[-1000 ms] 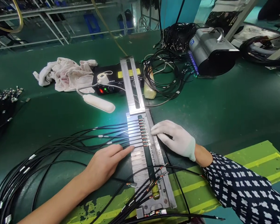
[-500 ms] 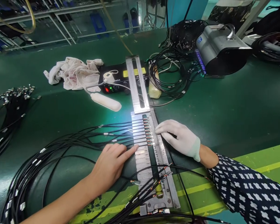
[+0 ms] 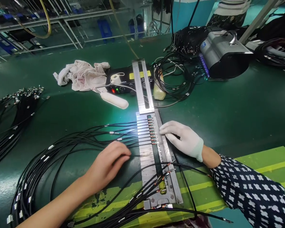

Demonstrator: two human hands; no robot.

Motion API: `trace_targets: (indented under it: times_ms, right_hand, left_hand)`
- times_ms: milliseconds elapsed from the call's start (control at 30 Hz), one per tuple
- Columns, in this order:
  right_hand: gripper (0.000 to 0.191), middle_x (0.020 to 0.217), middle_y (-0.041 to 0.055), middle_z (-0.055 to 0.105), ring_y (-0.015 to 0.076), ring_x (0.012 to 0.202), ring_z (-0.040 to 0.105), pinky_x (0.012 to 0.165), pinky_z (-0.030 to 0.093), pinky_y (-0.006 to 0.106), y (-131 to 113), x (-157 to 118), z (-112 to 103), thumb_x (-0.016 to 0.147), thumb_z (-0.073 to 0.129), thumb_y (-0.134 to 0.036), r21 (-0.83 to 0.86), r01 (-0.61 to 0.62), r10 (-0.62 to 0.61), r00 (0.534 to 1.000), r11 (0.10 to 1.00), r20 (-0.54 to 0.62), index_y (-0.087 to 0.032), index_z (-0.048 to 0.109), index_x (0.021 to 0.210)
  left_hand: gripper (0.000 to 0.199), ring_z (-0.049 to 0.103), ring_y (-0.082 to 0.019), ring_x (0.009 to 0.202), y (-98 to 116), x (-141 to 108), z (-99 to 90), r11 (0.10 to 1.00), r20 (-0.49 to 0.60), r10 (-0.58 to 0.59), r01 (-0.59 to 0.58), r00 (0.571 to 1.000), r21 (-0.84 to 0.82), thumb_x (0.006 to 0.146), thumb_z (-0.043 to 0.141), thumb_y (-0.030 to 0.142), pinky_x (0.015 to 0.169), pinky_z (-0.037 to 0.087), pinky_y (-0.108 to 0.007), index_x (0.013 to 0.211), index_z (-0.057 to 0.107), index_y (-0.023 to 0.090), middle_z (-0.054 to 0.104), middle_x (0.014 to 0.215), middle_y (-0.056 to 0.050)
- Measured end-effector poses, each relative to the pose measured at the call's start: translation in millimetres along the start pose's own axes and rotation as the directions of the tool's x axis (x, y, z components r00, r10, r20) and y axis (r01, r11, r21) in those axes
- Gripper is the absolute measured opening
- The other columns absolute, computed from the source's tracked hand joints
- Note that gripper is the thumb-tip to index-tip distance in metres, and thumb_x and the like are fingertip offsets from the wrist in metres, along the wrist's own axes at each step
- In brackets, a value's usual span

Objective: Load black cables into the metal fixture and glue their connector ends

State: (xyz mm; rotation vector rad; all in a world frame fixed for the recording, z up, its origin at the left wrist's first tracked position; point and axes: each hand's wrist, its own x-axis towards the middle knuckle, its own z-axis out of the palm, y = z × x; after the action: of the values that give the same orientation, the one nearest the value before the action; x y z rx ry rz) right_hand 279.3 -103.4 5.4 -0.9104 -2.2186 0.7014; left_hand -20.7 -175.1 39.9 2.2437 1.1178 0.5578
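Observation:
Bare, with thumb and fingers pinched together, my left hand (image 3: 111, 161) holds a thin black cable whose end blurs out over the slotted plate. My gloved right hand (image 3: 184, 137) has its fingertips and thumb closed at the edge of the metal cable fixture (image 3: 146, 169). Several black cables (image 3: 123, 132) lie side by side across the upper slots, their stripped ends and small connectors over the fixture's long opening. A flat metal bar with a slot (image 3: 136, 88) extends from the fixture's far end. Loose cables (image 3: 142, 202) with exposed ends cross its near end.
A white lamp head (image 3: 115, 100) glows beside a black control box (image 3: 122, 87). Behind lie a crumpled cloth (image 3: 85, 76) and a grey hooded machine (image 3: 224, 53) with coiled cables (image 3: 168, 79). A cable bundle (image 3: 21, 110) lies at left. Yellow-green tape (image 3: 263, 171) covers the front edge.
My left hand has drawn back left from the slots, its pointing finger now curled into a pinch on a cable. My right hand stays at the fixture's edge. The view has shifted slightly.

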Motion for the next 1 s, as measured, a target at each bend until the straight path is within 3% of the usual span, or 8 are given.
trace_targets:
  times_ms: [100, 300, 433, 633, 867, 1000]
  right_hand:
    - [0.024, 0.113, 0.0027, 0.064, 0.0175, 0.105, 0.059, 0.096, 0.048, 0.034, -0.6, 0.3, -0.3, 0.091, 0.050, -0.008, 0.007, -0.008, 0.008, 1.000, 1.000, 0.000, -0.022, 0.066, 0.103]
    - [0.023, 0.109, 0.0030, 0.065, 0.0167, 0.102, 0.060, 0.095, 0.048, 0.034, -1.4, 3.2, -1.6, 0.092, 0.050, -0.008, 0.055, -0.016, 0.017, 1.000, 0.998, -0.002, -0.021, 0.067, 0.100]
    - [0.025, 0.109, 0.0032, 0.065, 0.0168, 0.102, 0.060, 0.095, 0.049, 0.034, -0.9, 4.2, -2.9, 0.091, 0.049, -0.007, 0.085, -0.034, 0.034, 0.999, 0.996, -0.001, -0.021, 0.066, 0.101]
    - [0.025, 0.108, 0.0032, 0.065, 0.0179, 0.102, 0.060, 0.095, 0.050, 0.037, -1.6, 4.9, -3.6, 0.091, 0.048, -0.008, 0.115, -0.041, 0.041, 0.999, 0.993, -0.001, -0.023, 0.066, 0.101]
    - [0.025, 0.107, 0.0032, 0.065, 0.0172, 0.102, 0.061, 0.095, 0.050, 0.035, -2.4, 6.3, -4.9, 0.090, 0.049, -0.007, 0.134, -0.074, 0.073, 0.997, 0.988, 0.013, -0.022, 0.067, 0.100]
    - [0.025, 0.107, 0.0032, 0.065, 0.0173, 0.102, 0.061, 0.095, 0.050, 0.035, -2.7, 6.5, -5.6, 0.090, 0.049, -0.007, 0.142, -0.079, 0.078, 0.997, 0.987, 0.013, -0.021, 0.067, 0.099]
  left_hand:
    - [0.023, 0.052, -0.014, 0.091, -6.9, 19.1, 15.3, 0.993, -0.067, 0.112, -0.109, 0.991, 0.044, 0.093, 0.051, 0.008, 0.082, 0.042, -0.027, 0.111, 0.057, 0.020, 0.058, 0.097, -0.004]
    - [0.034, 0.052, -0.015, 0.086, -11.8, 29.7, 16.9, 0.970, 0.030, 0.203, -0.205, 0.979, 0.127, 0.093, 0.040, 0.004, 0.076, 0.044, -0.026, 0.119, 0.057, 0.019, 0.058, 0.097, -0.005]
    - [0.035, 0.053, -0.015, 0.084, -9.4, 31.8, 10.8, 0.966, 0.069, 0.197, -0.206, 0.978, 0.158, 0.094, 0.038, 0.005, 0.074, 0.045, -0.026, 0.118, 0.058, 0.019, 0.058, 0.096, -0.006]
    - [0.037, 0.052, -0.015, 0.087, -8.1, 37.2, 8.1, 0.985, 0.144, 0.148, -0.159, 0.978, 0.068, 0.094, 0.036, 0.005, 0.076, 0.045, -0.026, 0.122, 0.054, 0.021, 0.057, 0.098, -0.006]
    - [0.036, 0.052, -0.015, 0.094, -8.5, 34.9, 15.1, 0.990, 0.096, 0.143, -0.142, 0.985, -0.016, 0.093, 0.043, 0.002, 0.082, 0.044, -0.027, 0.123, 0.050, 0.020, 0.057, 0.104, -0.006]
    - [0.041, 0.048, -0.016, 0.096, -8.3, 28.2, 21.0, 0.990, 0.074, 0.120, -0.125, 0.990, 0.061, 0.092, 0.043, 0.000, 0.082, 0.043, -0.028, 0.127, 0.049, 0.022, 0.052, 0.107, -0.006]
